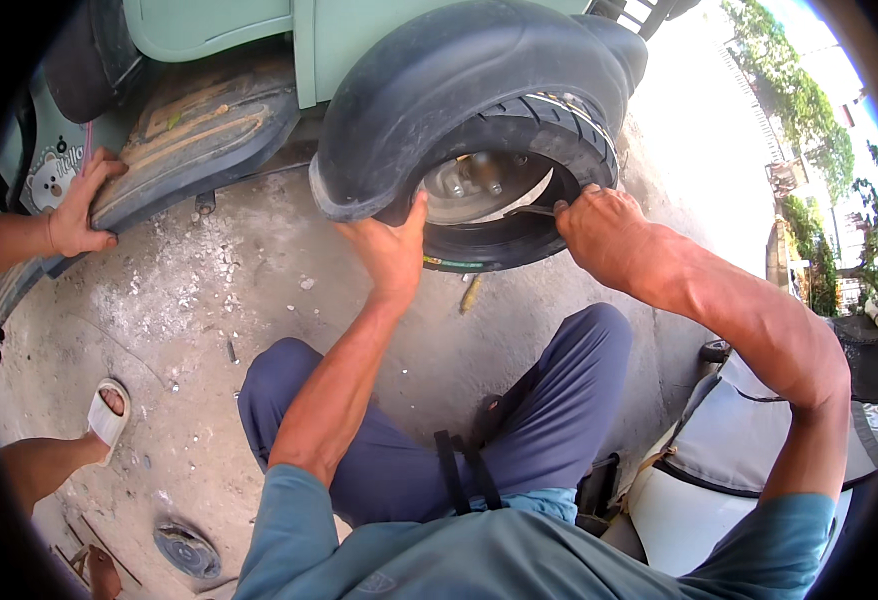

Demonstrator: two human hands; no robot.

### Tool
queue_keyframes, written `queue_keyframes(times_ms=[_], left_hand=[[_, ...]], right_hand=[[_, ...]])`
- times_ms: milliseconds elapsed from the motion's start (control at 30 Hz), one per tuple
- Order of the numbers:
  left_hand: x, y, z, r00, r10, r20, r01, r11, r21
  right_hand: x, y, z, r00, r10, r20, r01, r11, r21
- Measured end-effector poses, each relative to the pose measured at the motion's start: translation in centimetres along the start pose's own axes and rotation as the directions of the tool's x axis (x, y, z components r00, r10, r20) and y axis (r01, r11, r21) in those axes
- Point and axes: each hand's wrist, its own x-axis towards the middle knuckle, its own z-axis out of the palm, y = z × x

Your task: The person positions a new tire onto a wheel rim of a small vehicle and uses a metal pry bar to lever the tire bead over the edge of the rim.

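Note:
A black tire (469, 258) stands under the black fender (399, 110) of a pale green vehicle, with a metal rim (459, 205) inside it. My left hand (387, 245) grips the tire's near left side below the fender. Its thumb points up along the sidewall, and its other fingers are mostly hidden. At the tire's right side, my right hand (604, 228) is closed on a thin metal lever (529, 210). The lever's tip reaches inward between the tire and the rim.
Another person's hand (84, 205) rests on the footboard (204, 135) at left; a foot in a white slipper (109, 420) is below. A round part (187, 548) lies on the concrete. A grey-covered vehicle (719, 440) stands at right.

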Motion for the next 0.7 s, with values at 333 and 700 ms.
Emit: queue_keyframes(times_ms=[333,700], left_hand=[[-0.1,-0.4,0.9,1.0,-0.024,-0.016,0.024,1.0,0.011],[-0.5,-2.7,-0.5,0.994,-0.091,-0.052,0.087,0.994,-0.071]], right_hand=[[-1.0,-4.0,6.5,0.961,0.261,-0.088,-0.161,0.791,0.59],[1.5,-12.8,15.4,0.683,0.633,-0.365,-0.007,0.505,0.863]])
